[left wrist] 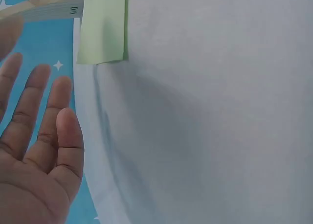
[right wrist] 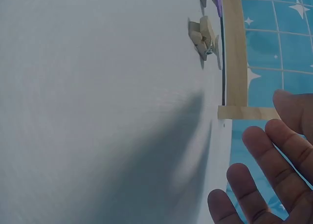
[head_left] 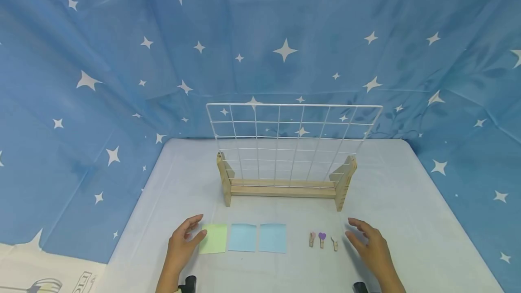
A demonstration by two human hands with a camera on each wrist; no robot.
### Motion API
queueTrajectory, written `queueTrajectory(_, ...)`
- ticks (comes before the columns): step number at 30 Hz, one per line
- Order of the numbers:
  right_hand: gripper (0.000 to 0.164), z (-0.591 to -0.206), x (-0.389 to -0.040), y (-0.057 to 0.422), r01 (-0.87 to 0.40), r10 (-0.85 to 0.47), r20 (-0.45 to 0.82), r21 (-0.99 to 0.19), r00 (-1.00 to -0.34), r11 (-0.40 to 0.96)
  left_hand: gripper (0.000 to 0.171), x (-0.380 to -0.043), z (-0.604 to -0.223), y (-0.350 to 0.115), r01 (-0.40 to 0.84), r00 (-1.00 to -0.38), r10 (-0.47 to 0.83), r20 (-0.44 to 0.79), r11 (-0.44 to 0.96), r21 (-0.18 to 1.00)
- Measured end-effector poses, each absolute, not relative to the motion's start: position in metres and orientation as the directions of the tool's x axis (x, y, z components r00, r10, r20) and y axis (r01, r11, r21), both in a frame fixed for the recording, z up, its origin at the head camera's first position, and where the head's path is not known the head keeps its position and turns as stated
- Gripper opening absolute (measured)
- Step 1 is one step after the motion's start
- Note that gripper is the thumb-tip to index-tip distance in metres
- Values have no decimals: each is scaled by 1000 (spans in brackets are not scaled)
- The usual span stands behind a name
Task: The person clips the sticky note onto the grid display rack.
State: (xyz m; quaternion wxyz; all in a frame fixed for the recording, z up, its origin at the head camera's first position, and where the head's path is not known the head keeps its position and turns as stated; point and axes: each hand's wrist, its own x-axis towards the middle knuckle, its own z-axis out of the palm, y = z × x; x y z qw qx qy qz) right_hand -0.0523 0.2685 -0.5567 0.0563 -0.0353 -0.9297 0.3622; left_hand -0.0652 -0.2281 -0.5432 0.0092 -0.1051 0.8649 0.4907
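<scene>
My left hand [head_left: 182,247] hovers at the left of a green sticky note [head_left: 214,238], fingers relaxed and nothing in them; its thumb tip overlaps the note's edge in the head view. Two blue sticky notes [head_left: 242,238] lie in a row to the right of the green one. Over on the other side, my right hand [head_left: 370,247] is held beside three small wooden clothespins, its fingers loosely bent and holding nothing. One clothespin has a pink top [head_left: 312,239], one a purple heart [head_left: 322,239], and the nearest a pale top [head_left: 334,243].
Behind the notes and clothespins stands a white wire grid [head_left: 289,148] in a wooden base [head_left: 282,191]. A white cloth covers the table [head_left: 411,220]. Blue star-printed fabric [head_left: 309,26] hangs behind and at both sides. Printed cream cloth [head_left: 49,270] shows at the lower left.
</scene>
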Motion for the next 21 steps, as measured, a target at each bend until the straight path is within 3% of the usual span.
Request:
queueTrajectory(5,36,-560,-53,267,-25,89,131,-684,-987,729,48,-68,-544,-229,-213,-973,-177,-146,463,860)
queueTrajectory(15,34,-560,-60,262,26,73,33,-731,-997,682,49,-72,-547,-232,-226,-972,-158,-174,422,878)
queueTrajectory(21,29,-561,-62,257,-17,59,81,-718,-995,696,48,-74,-548,-232,-253,-965,-172,-197,417,873)
